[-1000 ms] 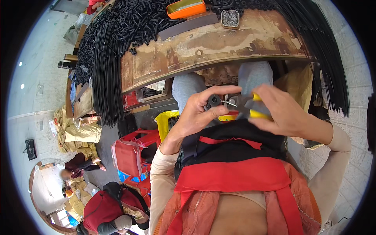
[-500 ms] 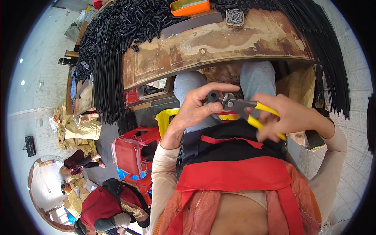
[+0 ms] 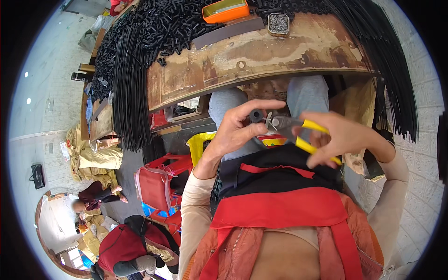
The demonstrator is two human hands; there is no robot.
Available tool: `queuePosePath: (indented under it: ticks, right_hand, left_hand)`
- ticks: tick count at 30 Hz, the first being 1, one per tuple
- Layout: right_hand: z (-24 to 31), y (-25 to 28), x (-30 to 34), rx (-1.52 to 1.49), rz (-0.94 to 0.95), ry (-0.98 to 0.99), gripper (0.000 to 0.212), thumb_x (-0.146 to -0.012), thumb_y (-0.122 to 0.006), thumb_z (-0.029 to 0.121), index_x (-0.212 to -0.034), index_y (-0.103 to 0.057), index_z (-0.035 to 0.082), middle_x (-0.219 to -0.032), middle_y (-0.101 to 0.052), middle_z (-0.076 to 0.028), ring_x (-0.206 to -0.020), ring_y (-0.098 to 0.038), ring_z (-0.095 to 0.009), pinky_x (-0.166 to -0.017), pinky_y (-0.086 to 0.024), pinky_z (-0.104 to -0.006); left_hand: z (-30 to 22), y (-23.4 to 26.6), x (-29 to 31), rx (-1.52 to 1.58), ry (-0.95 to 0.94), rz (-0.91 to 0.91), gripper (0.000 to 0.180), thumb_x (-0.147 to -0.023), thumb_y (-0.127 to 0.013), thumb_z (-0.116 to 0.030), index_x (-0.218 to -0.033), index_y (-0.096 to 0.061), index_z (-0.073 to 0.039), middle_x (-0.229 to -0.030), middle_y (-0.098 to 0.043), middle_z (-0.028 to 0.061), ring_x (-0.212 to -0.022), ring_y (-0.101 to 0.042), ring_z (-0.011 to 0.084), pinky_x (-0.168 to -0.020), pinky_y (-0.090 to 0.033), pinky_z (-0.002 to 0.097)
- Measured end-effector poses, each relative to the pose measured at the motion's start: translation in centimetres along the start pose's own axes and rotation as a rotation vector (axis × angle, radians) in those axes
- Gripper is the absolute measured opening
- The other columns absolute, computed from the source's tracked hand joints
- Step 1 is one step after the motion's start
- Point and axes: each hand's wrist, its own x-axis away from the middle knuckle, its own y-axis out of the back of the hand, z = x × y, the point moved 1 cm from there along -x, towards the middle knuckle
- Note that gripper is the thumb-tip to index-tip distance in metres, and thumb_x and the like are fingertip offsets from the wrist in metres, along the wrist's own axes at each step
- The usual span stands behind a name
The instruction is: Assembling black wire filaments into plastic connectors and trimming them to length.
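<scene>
We had both hands in the gap between the table's near edge (image 3: pixel 254 77) and our lap, well apart from that edge, with two knees (image 3: pixel 308 95) in pale trousers showing just beyond the fingers. Our left hand (image 3: pixel 235 128) pinched a black tube (image 3: pixel 255 115) between thumb and forefinger, the forefinger stretched out past it. Our right hand (image 3: pixel 338 135) was wrapped around the yellow handles of the pliers (image 3: pixel 290 125), its fingers partly blurred; their grey metal tips met the tube's right side, where a small bright metal bit showed.

The tube was round and dull, with a hole in its end. Beyond our left hand, long thin black rods (image 3: pixel 128 95) hung over the table edge in a bundle; beyond our right, more rods (image 3: pixel 392 70) drooped down.

The table (image 3: pixel 275 53) was worn wood, blotched brown and tan. Farther from our hands lay a heap of black tubes (image 3: pixel 168 28), a grey strip (image 3: pixel 228 33), an orange box (image 3: pixel 226 18) and a small dish (image 3: pixel 278 35) of grey bits. To the left of our left forearm stood a red stool (image 3: pixel 154 189); farther out, a person (image 3: pixel 121 247) in dark red bent over. A white brick wall (image 3: pixel 427 98) rose beyond our right arm.
</scene>
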Motion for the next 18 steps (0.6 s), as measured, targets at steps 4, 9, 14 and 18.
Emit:
queuePosePath:
  ticks: [4,9,14,18]
  right_hand:
    - [-1.4,-1.2,-1.0,-0.185,0.113,-0.116,0.047,-0.081,-0.070,0.008,-0.121,-0.046,0.001,-0.073,-0.063,-0.014,-0.052,-0.064,-0.021,-0.047,-0.050,-0.0296]
    - [-1.5,-0.3,-1.9,1.020,-0.778,0.565,0.035,-0.087,-0.066,0.018,-0.113,-0.052,0.000,-0.077,-0.061,-0.016,-0.074,-0.064,-0.032,-0.063,-0.048,-0.0371]
    - [-2.2,-1.7,-3.2,0.471,-0.411,0.292,0.025,-0.092,-0.061,0.022,-0.099,-0.057,-0.002,-0.078,-0.061,-0.014,-0.063,-0.058,-0.024,-0.061,-0.045,-0.0351]
    - [-1.9,-2.1,-3.1,0.378,-0.416,0.234,0.037,-0.095,-0.057,0.034,-0.106,-0.059,-0.001,-0.078,-0.065,-0.017,-0.070,-0.063,-0.031,-0.065,-0.046,-0.0392]
  left_hand:
    - [-0.9,-0.3,0.4,0.113,0.098,0.051,0.063,-0.085,-0.068,-0.054,-0.119,-0.065,-0.001,-0.096,-0.062,0.0007,-0.081,-0.049,0.0060,-0.070,-0.041,0.0200]
    - [-1.4,-0.1,0.9,0.112,0.108,-0.065,0.043,-0.096,-0.060,-0.027,-0.131,-0.054,-0.003,-0.129,-0.055,0.0056,-0.094,-0.051,0.0074,-0.082,-0.042,0.0190]
    - [-1.0,0.0,1.5,0.170,0.005,-0.063,0.043,-0.098,-0.055,-0.022,-0.135,-0.049,-0.002,-0.116,-0.056,0.0034,-0.089,-0.048,0.0061,-0.078,-0.041,0.0205]
    - [-0.5,0.1,1.9,0.134,0.055,-0.031,0.032,-0.097,-0.057,-0.016,-0.125,-0.052,-0.001,-0.095,-0.055,0.0008,-0.084,-0.048,0.0058,-0.073,-0.041,0.0201]
